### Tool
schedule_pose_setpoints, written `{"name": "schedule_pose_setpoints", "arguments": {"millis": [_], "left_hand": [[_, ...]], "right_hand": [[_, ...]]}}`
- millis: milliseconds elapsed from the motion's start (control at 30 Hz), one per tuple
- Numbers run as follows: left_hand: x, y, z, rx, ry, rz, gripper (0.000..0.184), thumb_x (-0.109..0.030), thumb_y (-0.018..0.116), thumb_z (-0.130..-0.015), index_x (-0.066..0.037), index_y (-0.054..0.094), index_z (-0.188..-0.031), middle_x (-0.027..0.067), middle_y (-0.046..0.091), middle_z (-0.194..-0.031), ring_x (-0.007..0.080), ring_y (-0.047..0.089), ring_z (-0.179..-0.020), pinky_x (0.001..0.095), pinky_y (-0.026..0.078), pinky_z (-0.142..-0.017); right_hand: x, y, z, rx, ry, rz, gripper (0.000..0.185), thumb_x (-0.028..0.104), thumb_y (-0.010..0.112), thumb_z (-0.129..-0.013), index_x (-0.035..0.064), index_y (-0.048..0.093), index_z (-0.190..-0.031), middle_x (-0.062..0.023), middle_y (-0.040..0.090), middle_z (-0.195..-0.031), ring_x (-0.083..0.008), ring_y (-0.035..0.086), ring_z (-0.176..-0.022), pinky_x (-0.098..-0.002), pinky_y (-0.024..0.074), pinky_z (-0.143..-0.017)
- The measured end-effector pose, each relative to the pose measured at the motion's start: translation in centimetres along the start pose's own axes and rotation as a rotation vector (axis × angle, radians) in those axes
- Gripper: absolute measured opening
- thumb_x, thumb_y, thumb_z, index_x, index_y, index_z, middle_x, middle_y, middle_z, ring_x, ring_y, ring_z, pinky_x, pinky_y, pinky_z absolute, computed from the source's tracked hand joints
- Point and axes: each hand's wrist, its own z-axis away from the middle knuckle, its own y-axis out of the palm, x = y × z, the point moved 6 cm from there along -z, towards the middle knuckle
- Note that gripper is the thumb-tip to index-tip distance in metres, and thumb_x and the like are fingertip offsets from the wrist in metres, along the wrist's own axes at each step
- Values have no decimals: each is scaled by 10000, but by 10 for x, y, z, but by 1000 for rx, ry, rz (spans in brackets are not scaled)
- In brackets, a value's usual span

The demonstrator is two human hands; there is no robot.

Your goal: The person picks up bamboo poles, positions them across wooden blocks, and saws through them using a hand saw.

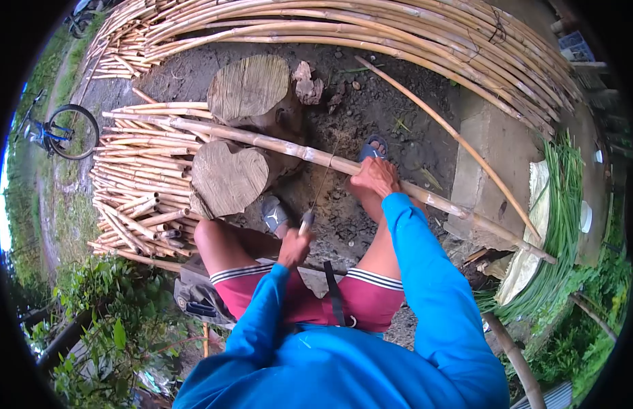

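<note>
My left hand (293,247) is closed round the handle of a saw (307,221). Its thin blade, seen nearly edge-on, points away from me and crosses the line of a long bamboo pole (282,144); whether the teeth touch the pole cannot be made out. Just right of the blade, my right hand (376,176) grips this pole from above. The pole slants from upper left to lower right, passing over the gap between two wooden stumps, a far one (249,85) and a near one (228,176).
Cut bamboo pieces (142,163) lie piled at the left. Long bamboo poles (371,31) arch across the back. Another thin pole (459,136) slants at the right, near concrete blocks (490,163) and green leaf strips (565,204). A bicycle (71,133) stands far left.
</note>
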Motion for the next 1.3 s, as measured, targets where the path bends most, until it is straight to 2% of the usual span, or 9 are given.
{"name": "schedule_pose_setpoints", "arguments": {"millis": [100,233,300,567,667,733,1000,1067,1300], "left_hand": [[-22,16,-51,125,-241,54,363,-356,617,-793,4,662,-769,142,585,-605,228,625,-605,408,461,-547],[6,6,-6,54,311,-242,360,-316,600,-809,24,675,-900,199,639,-719,283,653,-686,418,487,-617],[58,-8,49,92,-107,-47,309,-298,607,-820,-44,689,-975,288,659,-868,387,668,-865,440,507,-788],[-28,14,-48,150,-108,-168,255,-186,606,-819,-62,677,-1031,238,624,-817,401,652,-831,464,524,-715],[49,-7,26,22,21,-132,246,-225,616,-824,-69,698,-996,211,647,-733,280,670,-737,440,506,-648],[30,-10,56,37,-243,97,359,-326,632,-778,33,618,-757,122,601,-647,198,591,-585,360,432,-522],[-59,5,-21,25,-148,227,228,-241,649,-788,-43,542,-753,3,437,-553,108,384,-412,298,267,-377],[-3,4,9,44,111,-104,341,-308,652,-761,31,626,-783,98,553,-567,202,587,-564,367,449,-537],[53,10,23,-49,-207,-107,424,-367,629,-751,56,628,-737,177,630,-647,316,634,-644,431,476,-634]], "right_hand": [[1,3,-4,4,-13,16,421,317,615,-699,19,720,-977,-265,668,-1062,-436,634,-1028,-482,500,-914],[-14,11,-10,-68,-46,27,470,365,643,-669,35,712,-996,-252,673,-1044,-420,643,-1009,-490,510,-888],[-10,12,-12,-43,-26,64,480,379,649,-663,33,712,-990,-259,673,-1027,-421,647,-994,-493,513,-878],[-6,13,-6,0,-69,34,476,409,674,-656,35,718,-946,-245,687,-983,-423,657,-954,-484,525,-853],[-12,15,-13,-27,-70,-5,470,413,685,-653,37,717,-933,-249,684,-1000,-420,653,-971,-494,519,-849],[-9,9,-10,-1,-62,42,465,414,682,-658,38,719,-931,-246,683,-1009,-417,652,-976,-495,519,-841],[-8,3,-12,28,-79,17,475,406,671,-659,25,718,-938,-257,679,-982,-415,659,-946,-489,522,-829],[-17,11,-13,-42,-81,19,467,400,664,-662,29,718,-940,-260,679,-972,-417,659,-940,-488,522,-826],[-5,2,-10,-151,-91,81,443,351,659,-653,3,716,-920,-267,680,-925,-424,672,-893,-479,537,-797]]}}
